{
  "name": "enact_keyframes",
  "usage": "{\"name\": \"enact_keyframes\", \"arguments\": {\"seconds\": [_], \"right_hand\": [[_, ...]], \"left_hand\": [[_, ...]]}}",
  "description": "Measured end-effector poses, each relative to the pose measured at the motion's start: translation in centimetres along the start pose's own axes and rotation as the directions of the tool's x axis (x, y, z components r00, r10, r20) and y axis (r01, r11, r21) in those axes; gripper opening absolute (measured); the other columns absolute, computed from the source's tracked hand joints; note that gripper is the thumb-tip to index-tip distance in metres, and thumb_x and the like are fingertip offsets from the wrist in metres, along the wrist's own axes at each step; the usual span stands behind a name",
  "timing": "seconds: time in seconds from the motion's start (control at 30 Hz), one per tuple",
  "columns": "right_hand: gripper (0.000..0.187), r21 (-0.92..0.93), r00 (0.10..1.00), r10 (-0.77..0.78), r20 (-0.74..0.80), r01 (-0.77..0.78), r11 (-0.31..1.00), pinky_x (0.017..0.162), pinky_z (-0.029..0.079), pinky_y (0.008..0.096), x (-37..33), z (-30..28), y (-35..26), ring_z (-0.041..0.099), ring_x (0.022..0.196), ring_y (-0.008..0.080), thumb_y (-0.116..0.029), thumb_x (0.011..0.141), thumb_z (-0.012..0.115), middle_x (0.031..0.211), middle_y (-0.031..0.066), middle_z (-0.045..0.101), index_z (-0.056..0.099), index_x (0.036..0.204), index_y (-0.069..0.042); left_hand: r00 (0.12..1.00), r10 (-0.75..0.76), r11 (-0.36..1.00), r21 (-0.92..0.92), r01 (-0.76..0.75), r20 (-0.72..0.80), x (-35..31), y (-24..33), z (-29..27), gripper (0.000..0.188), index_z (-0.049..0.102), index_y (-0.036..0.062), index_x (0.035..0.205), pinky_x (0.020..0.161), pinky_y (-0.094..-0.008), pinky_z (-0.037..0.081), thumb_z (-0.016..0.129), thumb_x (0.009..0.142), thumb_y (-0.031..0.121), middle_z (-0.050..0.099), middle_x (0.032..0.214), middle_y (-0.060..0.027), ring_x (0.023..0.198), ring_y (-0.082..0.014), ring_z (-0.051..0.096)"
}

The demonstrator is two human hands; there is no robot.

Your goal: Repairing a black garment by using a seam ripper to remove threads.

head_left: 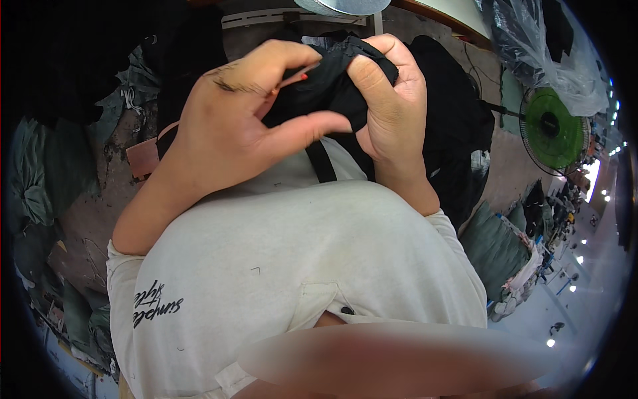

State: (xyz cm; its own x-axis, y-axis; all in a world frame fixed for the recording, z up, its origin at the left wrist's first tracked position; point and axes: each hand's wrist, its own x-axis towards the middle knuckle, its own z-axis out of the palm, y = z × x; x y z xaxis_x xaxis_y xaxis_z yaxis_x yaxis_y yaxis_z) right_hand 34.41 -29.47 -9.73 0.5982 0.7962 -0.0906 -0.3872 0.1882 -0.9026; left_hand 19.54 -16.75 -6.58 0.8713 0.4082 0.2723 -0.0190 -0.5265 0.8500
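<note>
Dark black cloth (316, 93), gathered in folds, hangs between my two hands in front of my chest. My right hand (392, 100) grips its upper right edge, the thumb pressed on the cloth and the fingers bent behind it. My left hand (226, 113) is curved at the left side of the cloth, with thumb and index finger apart. Inside that curve shows a thin item with red-orange spots (292, 80), apparently held by the curled fingers. Its kind cannot be made out. The left hand's other fingers are largely hidden.
More black cloth (458, 126) lies beyond my right arm. A green-bladed fan (550, 126) stands at the right, below clear plastic sheeting (571, 73). Grey-green cloth bundles lie left (60, 166) and right (495, 249). A table edge (452, 18) crosses the far side.
</note>
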Motion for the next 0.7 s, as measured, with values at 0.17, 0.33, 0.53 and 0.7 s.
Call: {"name": "enact_keyframes", "arguments": {"seconds": [0.17, 0.33, 0.53, 0.7], "right_hand": [[0.007, -0.025, 1.000, -0.004, 0.016, 0.004, 1.000, 0.076, 0.051, 0.0196, 0.1, 0.0, -0.2, 0.062, 0.083, 0.0040, -0.005, 0.095, 0.071, 0.092, 0.0019, 0.069, 0.066, 0.099, -0.002], [0.012, 0.016, 0.995, 0.089, 0.050, -0.090, 0.996, 0.079, 0.051, 0.0200, 0.3, -0.1, -0.5, 0.063, 0.087, 0.0046, -0.008, 0.094, 0.073, 0.093, 0.0015, 0.070, 0.069, 0.103, -0.001], [0.016, -0.069, 0.983, 0.108, 0.146, -0.099, 0.993, 0.074, 0.052, 0.0195, 0.2, 0.2, -1.2, 0.064, 0.083, 0.0054, -0.011, 0.093, 0.076, 0.092, 0.0009, 0.071, 0.073, 0.105, -0.001], [0.012, -0.061, 0.987, 0.085, 0.140, -0.077, 0.995, 0.070, 0.052, 0.0194, 0.1, 0.3, -1.0, 0.065, 0.077, 0.0056, -0.012, 0.092, 0.077, 0.087, -0.0001, 0.071, 0.075, 0.099, -0.002]], "left_hand": [[0.998, -0.011, 0.999, -0.046, 0.007, -0.066, 0.4, -1.8, -0.1, 0.009, 0.071, -0.0010, 0.090, 0.052, -0.0239, 0.036, 0.076, 0.088, 0.007, 0.060, 0.073, -0.0013, 0.059, -0.0069, 0.050], [0.981, -0.194, 0.876, -0.454, 0.164, -0.021, 0.8, -2.2, -0.7, 0.014, 0.067, 0.0007, 0.085, 0.054, -0.0235, 0.029, 0.066, 0.097, 0.007, 0.044, 0.065, 0.0059, 0.057, -0.0044, 0.036], [0.971, -0.233, 0.847, -0.482, 0.226, 0.047, 0.9, -2.0, -1.0, 0.019, 0.064, 0.0044, 0.084, 0.055, -0.0217, 0.028, 0.062, 0.102, 0.012, 0.044, 0.068, 0.0070, 0.061, -0.0013, 0.034], [0.993, -0.109, 0.962, -0.246, 0.118, 0.051, 0.5, -1.7, -0.8, 0.018, 0.064, 0.0010, 0.114, 0.056, -0.0149, 0.028, 0.053, 0.107, 0.013, 0.052, 0.089, 0.0054, 0.067, 0.0013, 0.038]]}}
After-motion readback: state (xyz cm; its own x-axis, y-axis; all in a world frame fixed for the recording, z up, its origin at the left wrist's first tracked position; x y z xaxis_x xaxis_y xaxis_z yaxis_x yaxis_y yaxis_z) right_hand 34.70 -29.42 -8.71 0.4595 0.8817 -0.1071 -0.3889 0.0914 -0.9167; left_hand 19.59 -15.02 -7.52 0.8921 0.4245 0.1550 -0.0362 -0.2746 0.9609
